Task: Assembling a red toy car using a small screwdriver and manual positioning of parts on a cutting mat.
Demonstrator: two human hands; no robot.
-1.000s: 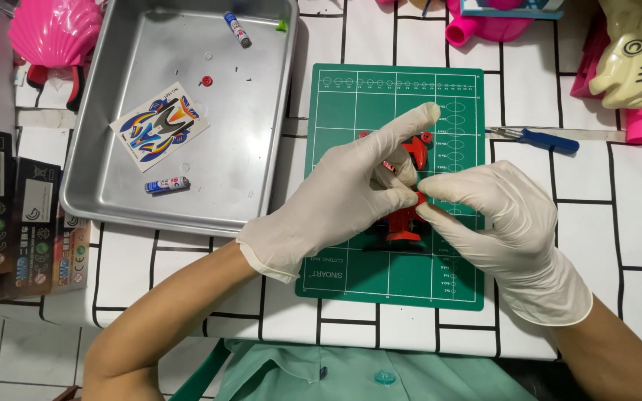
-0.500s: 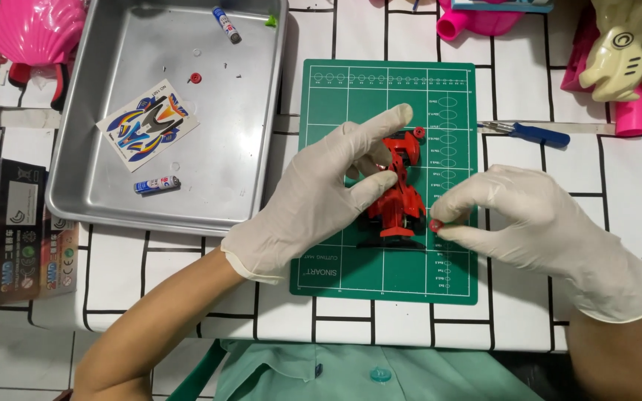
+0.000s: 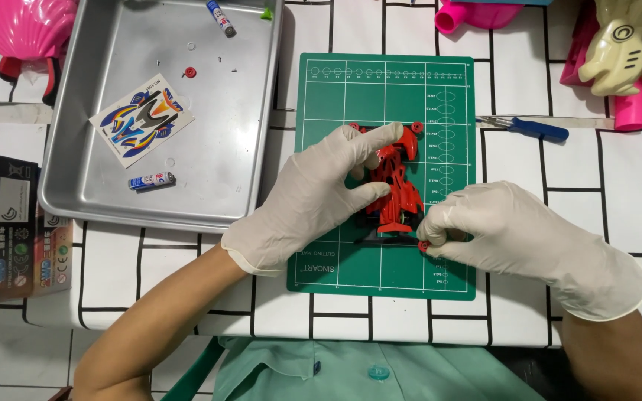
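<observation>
So a small red toy car (image 3: 395, 186) is being steadied on the green cutting mat (image 3: 336, 111) by the gloved left hand (image 3: 313, 200), with its fingers spread over the front and side of the body rather than clamped shut on it. A tiny red roller piece (image 3: 423, 245) is being pinched between thumb and fingertip of the gloved right hand (image 3: 499, 238), right at the rear corner of the car.

For this to go well, the little part is probably best being kept square to its post and pressed straight on, not at an angle, while the chassis is being pinned flat so nothing is skidding across the mat. Light pressure looks like the safer bet, since gloves are dulling the feel.

Position-wise, the car is lying just left of the right hand's pinch, touching or nearly touching it, and mostly under the left fingers. Off to the left, a sticker sheet (image 3: 141, 128) and a small battery (image 3: 150, 180) are sitting in the metal tray (image 3: 247, 200), well apart. A blue-handled tool (image 3: 530, 128) is lying beyond the mat.
</observation>
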